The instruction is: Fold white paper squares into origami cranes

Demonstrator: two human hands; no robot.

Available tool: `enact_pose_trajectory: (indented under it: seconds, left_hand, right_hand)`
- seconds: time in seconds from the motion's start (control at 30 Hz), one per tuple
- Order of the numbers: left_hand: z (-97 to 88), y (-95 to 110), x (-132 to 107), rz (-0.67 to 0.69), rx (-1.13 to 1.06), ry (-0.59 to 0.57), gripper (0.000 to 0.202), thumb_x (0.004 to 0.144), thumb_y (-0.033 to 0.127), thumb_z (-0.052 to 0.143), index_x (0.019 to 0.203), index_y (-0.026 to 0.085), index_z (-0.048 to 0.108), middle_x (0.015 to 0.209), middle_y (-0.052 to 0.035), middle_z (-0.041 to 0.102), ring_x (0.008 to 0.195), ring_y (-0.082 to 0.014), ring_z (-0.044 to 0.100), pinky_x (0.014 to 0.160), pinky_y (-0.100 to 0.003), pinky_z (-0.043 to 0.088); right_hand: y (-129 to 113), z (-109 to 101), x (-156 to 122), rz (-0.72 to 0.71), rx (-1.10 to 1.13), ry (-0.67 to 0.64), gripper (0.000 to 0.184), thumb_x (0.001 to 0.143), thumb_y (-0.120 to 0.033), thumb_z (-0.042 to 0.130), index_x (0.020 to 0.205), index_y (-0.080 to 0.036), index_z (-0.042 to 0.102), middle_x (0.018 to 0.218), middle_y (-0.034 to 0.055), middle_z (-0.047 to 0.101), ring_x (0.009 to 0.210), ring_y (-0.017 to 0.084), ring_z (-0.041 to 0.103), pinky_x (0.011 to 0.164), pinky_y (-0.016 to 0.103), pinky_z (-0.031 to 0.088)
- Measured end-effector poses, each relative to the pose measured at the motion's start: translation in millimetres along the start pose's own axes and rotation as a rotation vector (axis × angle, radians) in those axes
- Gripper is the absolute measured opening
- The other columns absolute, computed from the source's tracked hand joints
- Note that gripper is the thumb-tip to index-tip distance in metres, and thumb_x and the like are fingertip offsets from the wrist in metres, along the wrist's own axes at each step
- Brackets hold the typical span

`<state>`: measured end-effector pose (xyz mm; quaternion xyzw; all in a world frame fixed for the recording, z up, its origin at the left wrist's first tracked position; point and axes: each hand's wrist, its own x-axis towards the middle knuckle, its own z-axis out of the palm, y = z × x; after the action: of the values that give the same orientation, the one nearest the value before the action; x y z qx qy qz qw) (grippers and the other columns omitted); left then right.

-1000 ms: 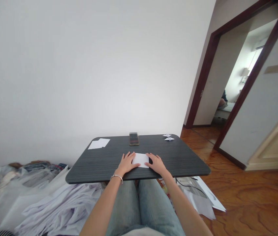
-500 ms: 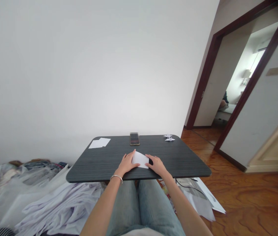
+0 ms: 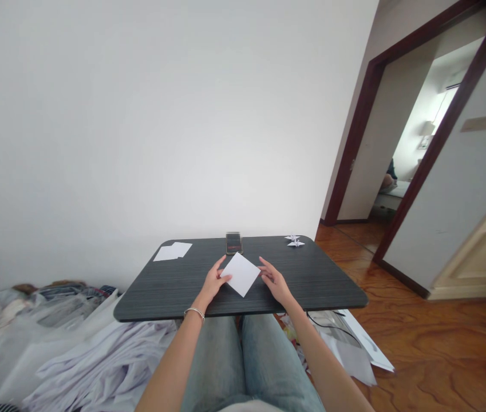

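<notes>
Between the left hand (image 3: 212, 282) and the right hand (image 3: 273, 280), a white paper square (image 3: 240, 273) was pinched by opposite corners and held diamond-wise over the counter (image 3: 320, 280). Light, even fingertip grips were judged best, so no stray crease was made. Beyond the hands, a phone (image 3: 234, 243) was seen.

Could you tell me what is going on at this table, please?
A seated person holds a square white sheet of paper at a dark table. The left hand pinches its left corner and the right hand holds its right corner, with the sheet turned like a diamond. Further back lie a phone, two loose sheets at the far left and small folded paper figures at the far right.
</notes>
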<state>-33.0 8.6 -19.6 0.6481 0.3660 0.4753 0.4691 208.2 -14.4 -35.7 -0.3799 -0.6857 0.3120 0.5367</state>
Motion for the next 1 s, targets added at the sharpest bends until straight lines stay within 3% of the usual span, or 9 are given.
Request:
enact_pose_trajectory:
  seconds: [0.1,0.2,0.27,0.43,0.53,0.7,0.9,1.0]
  left_hand:
    - [2.9,2,-2,-0.015,-0.056,0.004,0.084,0.072,0.028,0.066,0.142,0.014,0.021,0.083,-0.0063,0.072,0.071,-0.017,0.065,0.067,-0.027,0.048]
    - [6.0,4,-5,-0.033,-0.082,0.002,0.085,0.07,0.028,0.069,0.141,0.015,0.025,0.076,-0.0038,0.071,0.065,-0.0158,0.063,0.062,-0.025,0.046]
    - [7.5,5,-7,-0.044,-0.09,0.002,0.081,0.069,0.03,0.07,0.139,0.015,0.033,0.078,-0.0042,0.071,0.066,-0.0162,0.063,0.062,-0.025,0.047]
    - [8.8,9,-11,-0.064,-0.111,0.003,0.048,0.076,0.042,0.061,0.114,0.013,0.062,0.106,-0.0113,0.068,0.087,-0.0218,0.063,0.074,-0.031,0.049]
    - [9.5,13,-14,-0.068,-0.124,-0.029,0.045,0.076,0.042,0.061,0.11,0.013,0.064,0.107,-0.0112,0.068,0.094,-0.0236,0.062,0.084,-0.036,0.047]
    - [12.8,16,-16,-0.074,-0.12,-0.083,0.062,0.056,0.022,0.078,0.115,0.016,0.061,0.106,-0.0095,0.069,0.092,-0.0228,0.063,0.088,-0.039,0.046]
    - [12.3,10,-12,-0.068,-0.092,0.021,0.03,0.062,0.024,0.073,0.09,0.013,0.07,0.093,-0.0083,0.072,0.087,-0.0229,0.065,0.085,-0.038,0.047]
    - [11.3,8,-11,-0.069,-0.072,0.041,0.025,0.06,0.027,0.074,0.081,0.013,0.071,0.087,-0.0079,0.073,0.083,-0.0237,0.066,0.082,-0.038,0.048]
  right_hand:
    - [-2,4,0,0.005,0.088,-0.02,0.04,0.077,-0.018,0.053,0.116,-0.019,0.061,0.105,0.0067,0.067,0.09,0.019,0.064,0.088,0.037,0.047]
    - [-2,13,1,0.029,0.111,-0.029,0.03,0.073,-0.018,0.057,0.1,-0.018,0.07,0.101,0.0073,0.07,0.09,0.023,0.065,0.083,0.038,0.05]
    - [-1,17,2,0.043,0.133,-0.027,0.03,0.071,-0.018,0.059,0.099,-0.019,0.07,0.101,0.0075,0.07,0.09,0.024,0.065,0.083,0.04,0.05]
    - [2,18,3,0.07,0.205,0.011,0.031,0.069,-0.021,0.062,0.098,-0.02,0.071,0.098,0.0076,0.071,0.09,0.025,0.066,0.083,0.041,0.05]
    - [1,16,2,0.083,0.239,0.029,0.032,0.068,-0.022,0.064,0.099,-0.02,0.071,0.098,0.0079,0.071,0.088,0.026,0.066,0.082,0.042,0.051]
    - [-1,14,2,0.091,0.265,0.049,0.029,0.066,-0.025,0.067,0.095,-0.02,0.072,0.102,0.0081,0.07,0.092,0.027,0.064,0.083,0.042,0.05]
    - [-3,13,1,0.087,0.273,0.041,0.028,0.063,-0.027,0.07,0.091,-0.021,0.071,0.107,0.0073,0.065,0.096,0.025,0.062,0.081,0.036,0.05]
    - [-4,12,1,0.088,0.268,0.048,0.025,0.062,-0.027,0.071,0.087,-0.021,0.069,0.109,0.0071,0.063,0.097,0.024,0.061,0.08,0.035,0.05]
